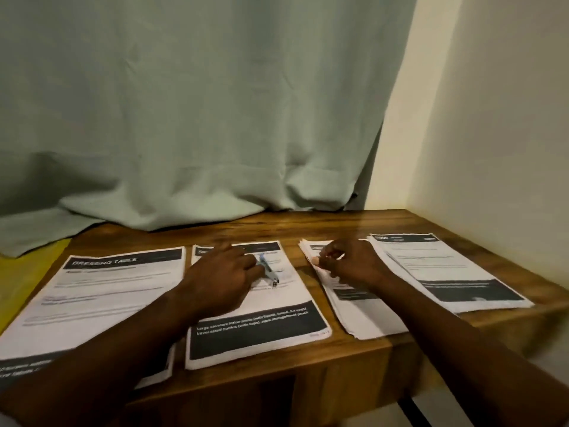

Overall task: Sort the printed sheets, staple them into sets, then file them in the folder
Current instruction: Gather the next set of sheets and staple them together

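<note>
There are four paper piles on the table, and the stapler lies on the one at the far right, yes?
No. The head view shows the stapler lying on the second pile from the left, beside the left hand, not on the far-right pile. Four piles on the table is correct.

the left hand is covering the rear of the stapler and the heading of the middle stack; whether its fingers are gripping the stapler is unclear. the right hand is hiding the heading of the third stack. the leftmost stack is running off the left edge under a forearm. blur is making the print unreadable. a yellow item is lying partly under the curtain.
</note>
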